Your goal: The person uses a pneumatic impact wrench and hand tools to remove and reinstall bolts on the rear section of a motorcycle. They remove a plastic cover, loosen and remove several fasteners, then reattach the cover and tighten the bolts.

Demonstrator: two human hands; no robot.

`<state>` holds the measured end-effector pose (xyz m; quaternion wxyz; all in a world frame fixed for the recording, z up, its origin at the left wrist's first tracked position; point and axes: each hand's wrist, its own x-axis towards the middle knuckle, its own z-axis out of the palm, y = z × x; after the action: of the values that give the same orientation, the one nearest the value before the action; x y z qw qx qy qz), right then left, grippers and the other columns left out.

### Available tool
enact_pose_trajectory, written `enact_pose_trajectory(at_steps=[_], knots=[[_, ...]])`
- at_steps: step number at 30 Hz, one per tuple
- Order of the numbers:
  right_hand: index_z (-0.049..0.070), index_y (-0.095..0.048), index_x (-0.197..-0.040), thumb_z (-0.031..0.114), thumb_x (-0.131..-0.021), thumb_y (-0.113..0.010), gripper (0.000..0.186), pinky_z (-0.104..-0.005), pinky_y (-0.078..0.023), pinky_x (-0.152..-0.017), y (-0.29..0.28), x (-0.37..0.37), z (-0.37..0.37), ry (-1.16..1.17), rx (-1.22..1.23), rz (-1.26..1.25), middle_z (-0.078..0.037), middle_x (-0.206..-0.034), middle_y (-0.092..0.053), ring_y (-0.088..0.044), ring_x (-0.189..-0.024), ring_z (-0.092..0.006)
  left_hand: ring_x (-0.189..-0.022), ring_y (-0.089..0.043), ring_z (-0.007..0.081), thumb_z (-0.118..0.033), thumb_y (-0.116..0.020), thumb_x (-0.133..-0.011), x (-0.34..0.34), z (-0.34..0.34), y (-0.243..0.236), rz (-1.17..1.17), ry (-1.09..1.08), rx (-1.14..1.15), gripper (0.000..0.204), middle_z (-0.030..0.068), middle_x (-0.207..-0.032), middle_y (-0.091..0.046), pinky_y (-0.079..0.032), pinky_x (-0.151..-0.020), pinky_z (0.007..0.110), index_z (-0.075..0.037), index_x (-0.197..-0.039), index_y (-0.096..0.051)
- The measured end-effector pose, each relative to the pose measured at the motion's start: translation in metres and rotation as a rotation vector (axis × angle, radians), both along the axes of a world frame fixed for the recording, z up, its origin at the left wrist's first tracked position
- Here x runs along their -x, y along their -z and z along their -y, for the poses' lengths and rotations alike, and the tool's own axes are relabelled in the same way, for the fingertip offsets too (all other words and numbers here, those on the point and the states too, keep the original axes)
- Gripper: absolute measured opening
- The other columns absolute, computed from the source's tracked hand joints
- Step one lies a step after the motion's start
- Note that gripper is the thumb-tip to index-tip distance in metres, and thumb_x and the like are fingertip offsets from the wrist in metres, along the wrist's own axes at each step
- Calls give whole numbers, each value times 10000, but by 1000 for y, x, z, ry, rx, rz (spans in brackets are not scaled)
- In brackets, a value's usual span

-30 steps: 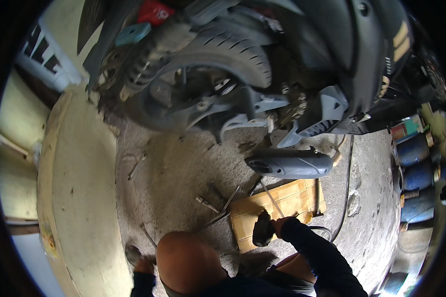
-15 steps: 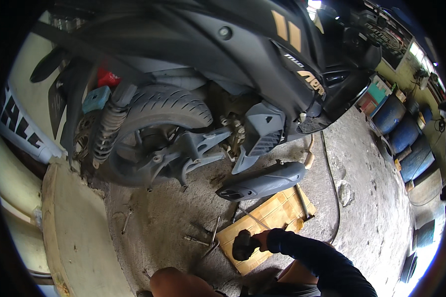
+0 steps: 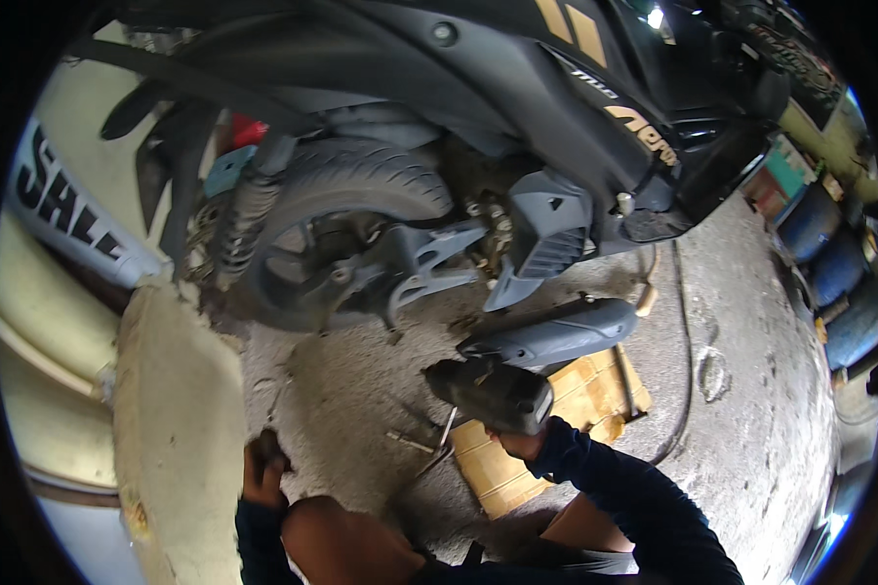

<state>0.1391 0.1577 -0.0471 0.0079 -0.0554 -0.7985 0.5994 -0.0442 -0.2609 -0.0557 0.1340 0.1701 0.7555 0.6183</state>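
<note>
My right hand (image 3: pixel 520 444) grips a black cordless impact wrench (image 3: pixel 490 386), held above the floor with its nose pointing left. My left hand (image 3: pixel 264 468) is low at the left, beside my knee, its fingers curled in shadow; what they hold, if anything, I cannot make out. In front of me stands a scooter with its rear wheel (image 3: pixel 361 190) and grey swingarm bracket (image 3: pixel 429 255) exposed. A dark grey exhaust muffler (image 3: pixel 556 333) lies on the floor just beyond the impact wrench.
Flattened cardboard (image 3: pixel 493 473) lies under my right arm, with a metal bar (image 3: pixel 629 382) on it. Hand tools (image 3: pixel 444 434) rest on the concrete to its left. A concrete ledge (image 3: pixel 180 409) borders the left side. A dark hose (image 3: pixel 688 351) crosses the floor; blue drums (image 3: pixel 839 273) stand at right.
My right hand has lifted the impact wrench and turned its nose toward the left. My left hand has come into view at the lower left. The whole view has shifted.
</note>
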Motion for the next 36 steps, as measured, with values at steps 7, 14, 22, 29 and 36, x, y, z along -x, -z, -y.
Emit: enact_pose_trajectory(at_steps=[7,14,22,29,36], knots=[[64,-459,-1393,87,-855,-725,600,-370,-470,-1037,-31,13,16,97,-390,-382,-113,-1308,-582,-567,-1202,-218,-726,-545,130,-151,-773,-778,43,-158,-114,-379,382,280,372,39,-823,-573,-464,-682,283,-38,-1078,-583],[-11,-599,-1129,177,-982,-476,269,-405,-544,-877,-8,-3,-8,-71,774,-281,-163,-1071,-639,-652,-989,-293,-681,-568,169,-85,-738,-723,21,-210,-112,-414,468,-71,298,72,-778,-595,-476,-642,311,-47,-990,-612],[26,-668,-1042,143,-745,-616,323,-396,-536,-721,-63,0,-22,-134,-858,-695,-132,-887,-643,-649,-822,-309,-609,-586,258,-81,-761,-615,19,-203,-127,-762,574,164,201,87,-667,-576,-474,-550,360,-61,-762,-625],[-8,-627,-1131,135,-897,-573,280,-397,-537,-812,16,-9,-17,-281,-382,-733,-171,-985,-640,-645,-898,-331,-621,-607,279,-50,-758,-519,10,-198,-122,-1006,635,46,261,79,-681,-609,-498,-520,376,-89,-737,-619],[-4,-614,-1163,145,-906,-559,302,-394,-528,-811,68,-43,7,-377,180,-263,-162,-1006,-639,-642,-904,-321,-605,-597,268,-89,-739,-469,14,-191,-115,-1254,509,176,310,60,-728,-607,-492,-497,361,-116,-742,-596]])
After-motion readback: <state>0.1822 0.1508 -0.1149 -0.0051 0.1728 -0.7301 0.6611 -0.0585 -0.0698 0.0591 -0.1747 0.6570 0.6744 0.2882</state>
